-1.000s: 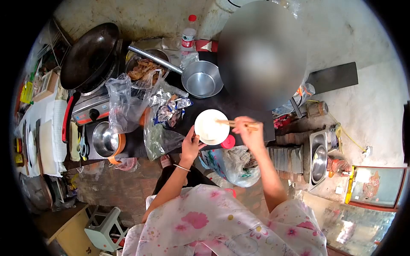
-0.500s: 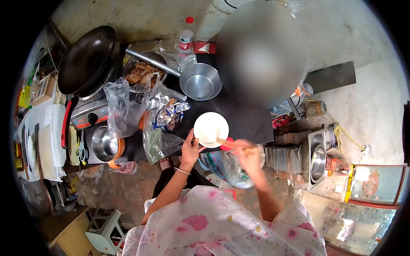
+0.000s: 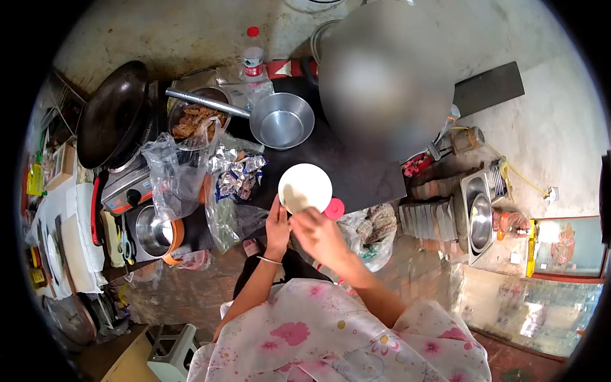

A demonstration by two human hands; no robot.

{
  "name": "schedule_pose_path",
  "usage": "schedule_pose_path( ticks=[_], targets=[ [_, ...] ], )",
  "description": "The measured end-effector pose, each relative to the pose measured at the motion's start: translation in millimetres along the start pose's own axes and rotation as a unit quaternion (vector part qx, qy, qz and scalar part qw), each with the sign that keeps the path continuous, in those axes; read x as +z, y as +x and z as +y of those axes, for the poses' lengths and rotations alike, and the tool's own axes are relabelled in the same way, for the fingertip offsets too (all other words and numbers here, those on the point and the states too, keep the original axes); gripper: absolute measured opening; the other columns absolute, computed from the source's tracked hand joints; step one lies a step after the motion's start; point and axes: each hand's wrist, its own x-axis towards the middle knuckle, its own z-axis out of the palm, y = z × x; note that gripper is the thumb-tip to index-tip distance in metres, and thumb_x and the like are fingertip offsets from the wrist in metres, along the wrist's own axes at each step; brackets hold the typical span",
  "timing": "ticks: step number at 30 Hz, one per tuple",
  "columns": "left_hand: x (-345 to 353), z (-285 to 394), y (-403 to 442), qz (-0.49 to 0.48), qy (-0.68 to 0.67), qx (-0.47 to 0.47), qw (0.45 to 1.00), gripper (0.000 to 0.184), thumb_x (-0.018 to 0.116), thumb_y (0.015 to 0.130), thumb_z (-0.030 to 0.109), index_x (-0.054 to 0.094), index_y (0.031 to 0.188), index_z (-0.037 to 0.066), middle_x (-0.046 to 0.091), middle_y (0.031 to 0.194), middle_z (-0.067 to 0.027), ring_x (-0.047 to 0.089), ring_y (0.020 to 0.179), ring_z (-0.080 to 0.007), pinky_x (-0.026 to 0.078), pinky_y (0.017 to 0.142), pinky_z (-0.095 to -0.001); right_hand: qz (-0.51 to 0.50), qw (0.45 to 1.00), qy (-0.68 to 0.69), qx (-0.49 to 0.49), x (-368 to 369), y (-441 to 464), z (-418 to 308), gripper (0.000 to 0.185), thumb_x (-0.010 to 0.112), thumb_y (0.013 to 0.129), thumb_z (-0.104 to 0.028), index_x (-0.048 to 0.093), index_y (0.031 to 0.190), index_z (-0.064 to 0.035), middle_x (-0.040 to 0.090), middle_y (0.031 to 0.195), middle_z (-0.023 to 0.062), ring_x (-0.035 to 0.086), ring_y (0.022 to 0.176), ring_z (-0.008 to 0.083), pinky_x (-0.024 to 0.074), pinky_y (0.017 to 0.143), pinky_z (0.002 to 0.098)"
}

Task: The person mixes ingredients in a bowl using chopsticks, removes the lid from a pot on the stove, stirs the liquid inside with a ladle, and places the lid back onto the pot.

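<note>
A white bowl stands over the front edge of the dark counter, with pale contents or a pale inside. My left hand grips its near left rim, fingers closed. At the bowl's near rim is my right hand, its fingers bunched and blurred by motion; whatever they hold is hidden. A round red lid-like thing lies just right of the bowl. Behind the bowl sits a long-handled metal saucepan. Crumpled foil packaging lies to the left.
A dark wok leans at the far left beside a stove. A metal pot with an orange handle sits in front. Brown food pieces fill a bowl behind. A red-capped bottle stands near the wall. Plastic bags cover the counter's left.
My right hand has moved left from beside the bowl to its near rim. The brownish stick-like thing reaching from it into the bowl no longer shows clearly. The view has shifted slightly.
</note>
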Motion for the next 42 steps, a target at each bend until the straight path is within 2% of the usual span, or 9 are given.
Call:
schedule_pose_path(
  ticks=[7, 12, 13, 14, 18, 22, 24, 26, 42],
  targets=[
    [4, -3, 0, 0.042, -0.197, -0.085, 0.976, 0.042, 0.038, 0.095, 0.018, 0.028, 0.134, 0.007, 0.047, 0.121, -0.0108, 0.056, 0.098, -0.0264, 0.051, 0.082, -0.0362, -0.014, 1.0, -0.018, 0.015, -31, -14, 4, 0.011, 0.056, 0.08, -0.013, 0.057, 0.086, -0.003, 0.058, 0.084, 0.0166, 0.059, 0.061, 0.0331, 0.0494, 0.052, 0.0407],
    [-4, -15, -2, -0.004, 0.059, 0.072, 0.996, 0.043, 0.038, 0.095, 0.016, 0.028, 0.135, 0.006, 0.049, 0.118, -0.0103, 0.055, 0.1, -0.0247, 0.049, 0.082, -0.0346, -0.062, 0.994, -0.044, -0.083, 4, 37, 8, 0.013, 0.056, 0.079, -0.015, 0.054, 0.08, -0.0025, 0.057, 0.086, 0.0139, 0.056, 0.056, 0.0325, 0.0482, 0.052, 0.0417],
    [0, -8, -3, 0.008, -0.171, -0.043, 0.984, 0.043, 0.038, 0.095, 0.015, 0.027, 0.135, 0.006, 0.049, 0.119, -0.0106, 0.055, 0.1, -0.0249, 0.049, 0.082, -0.0348, 0.003, 0.981, -0.039, -0.192, -6, 54, 11, 0.013, 0.054, 0.081, -0.015, 0.056, 0.078, -0.0024, 0.057, 0.082, 0.0135, 0.056, 0.057, 0.0325, 0.0485, 0.054, 0.04],
    [3, 0, -4, 0.009, -0.171, -0.041, 0.984, 0.043, 0.038, 0.095, 0.015, 0.027, 0.135, 0.006, 0.049, 0.119, -0.0106, 0.055, 0.1, -0.0249, 0.049, 0.082, -0.0348, 0.003, 1.0, -0.024, 0.002, -23, 49, 3, 0.016, 0.054, 0.082, -0.016, 0.058, 0.076, -0.0021, 0.058, 0.078, 0.0128, 0.058, 0.062, 0.0296, 0.0493, 0.055, 0.0392],
    [6, 16, -4, 0.038, -0.203, -0.098, 0.974, 0.04, 0.036, 0.095, 0.013, 0.03, 0.134, 0.007, 0.047, 0.121, -0.0105, 0.055, 0.101, -0.0238, 0.049, 0.083, -0.0329, -0.113, 0.99, -0.065, -0.053, -35, 18, 13, 0.015, 0.055, 0.081, -0.015, 0.059, 0.075, -0.0022, 0.058, 0.074, 0.0117, 0.06, 0.067, 0.0256, 0.0507, 0.055, 0.0369],
    [-8, -20, 3, -0.034, -0.114, 0.07, 0.99, 0.045, 0.045, 0.091, 0.011, 0.03, 0.132, 0.0, 0.046, 0.123, -0.0096, 0.053, 0.102, -0.0166, 0.042, 0.089, -0.0251, -0.22, 0.959, -0.114, -0.136, -5, 42, -15, 0.018, 0.057, 0.072, -0.011, 0.056, 0.088, -0.0053, 0.053, 0.085, 0.0143, 0.059, 0.067, 0.0278, 0.0494, 0.06, 0.0403],
    [-12, -45, 14, 0.033, 0.37, 0.175, 0.912, 0.039, 0.044, 0.09, 0.006, 0.04, 0.128, 0.001, 0.05, 0.118, -0.0089, 0.053, 0.101, -0.0155, 0.047, 0.083, -0.0273, -0.211, 0.962, -0.119, -0.127, 14, 74, -9, 0.01, 0.055, 0.072, -0.011, 0.057, 0.08, -0.0047, 0.055, 0.082, 0.0136, 0.058, 0.068, 0.0292, 0.0476, 0.061, 0.0428],
    [3, 0, -4, 0.026, -0.223, -0.078, 0.971, 0.039, 0.041, 0.094, 0.014, 0.033, 0.129, 0.002, 0.049, 0.118, -0.0083, 0.056, 0.099, -0.0252, 0.05, 0.085, -0.0353, -0.119, 0.971, -0.035, -0.205, 5, 109, 22, 0.018, 0.054, 0.075, -0.015, 0.059, 0.065, -0.0021, 0.058, 0.072, 0.0155, 0.061, 0.068, 0.0323, 0.0491, 0.061, 0.0423],
    [7, 15, -2, 0.021, -0.166, -0.076, 0.983, 0.059, 0.045, 0.082, -0.007, 0.025, 0.136, 0.006, 0.042, 0.115, -0.0102, 0.052, 0.101, -0.0221, 0.052, 0.08, -0.0333, -0.083, 0.996, -0.021, 0.024, -33, 156, 52, 0.036, 0.05, 0.084, -0.02, 0.056, 0.062, 0.0072, 0.056, 0.054, 0.0186, 0.059, 0.048, 0.0288, 0.0455, 0.05, 0.0358]
  ],
)
